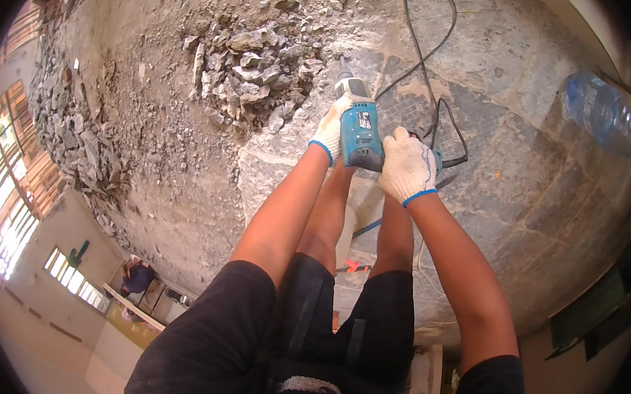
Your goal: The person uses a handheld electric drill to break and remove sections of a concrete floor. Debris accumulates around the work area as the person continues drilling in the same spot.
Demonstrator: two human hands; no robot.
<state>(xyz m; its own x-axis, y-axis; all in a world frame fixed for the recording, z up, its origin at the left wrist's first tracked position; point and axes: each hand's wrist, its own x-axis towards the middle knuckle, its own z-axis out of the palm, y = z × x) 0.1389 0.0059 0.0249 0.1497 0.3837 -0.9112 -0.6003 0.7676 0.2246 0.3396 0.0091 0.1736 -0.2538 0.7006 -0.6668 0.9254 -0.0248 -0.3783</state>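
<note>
A teal and black rotary hammer (pixel 363 130) is held out in front of me, low over the floor. My left hand (pixel 328 130), in a cream knit glove with a blue cuff, is closed around its front part, fingers partly hidden behind the body. Gloved the same way, my right hand (pixel 409 166) grips the rear handle, which it mostly covers. The tool's nose points away toward the edge of a pile of broken stone (pixel 255 66); whether its tip touches the floor I cannot tell. A dark power cord (pixel 446 48) loops over the floor beyond the tool.
More rubble (pixel 83 138) lies along the left, with loose dirt between the piles. Cracked grey slabs (pixel 502 182) spread to the right, where a large clear blue plastic bottle (pixel 603 114) lies. Another person (pixel 137 275) is far off at lower left. A red-orange object (pixel 354 265) is between my legs.
</note>
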